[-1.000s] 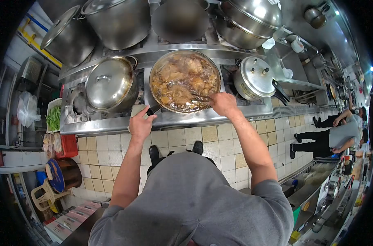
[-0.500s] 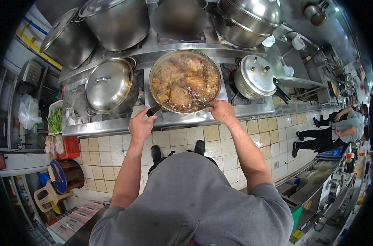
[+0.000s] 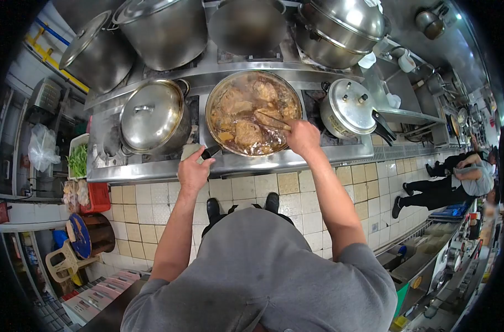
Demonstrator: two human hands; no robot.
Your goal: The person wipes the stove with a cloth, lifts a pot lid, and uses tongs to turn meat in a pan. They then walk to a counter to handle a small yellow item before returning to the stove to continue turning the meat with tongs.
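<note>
A wide pan point(image 3: 209, 123) of browned meat pieces point(image 3: 248, 134) in bubbling brown liquid sits on the stove in front of me. My left hand point(image 3: 194, 170) is closed around the pan's dark handle point(image 3: 210, 152), with a pale folded cloth point(image 3: 190, 150) at the fingers. Over the pan's right side, my right hand point(image 3: 304, 137) grips what look like tongs point(image 3: 272, 120). Their tips reach in among the meat near the middle, partly lost in the liquid and steam.
A lidded pot point(image 3: 152, 116) stands left of the pan, a pressure cooker point(image 3: 349, 108) right. Large pots point(image 3: 162, 36) and a steamer point(image 3: 340, 33) line the back. Greens point(image 3: 78, 160) fill a bin at left. People point(image 3: 446, 185) stand far right on the tiled floor point(image 3: 252, 188).
My right hand has moved slightly up, carrying the tongs from the pan's near right edge toward its middle. The left hand keeps its hold on the handle. The whole view has shifted slightly.
</note>
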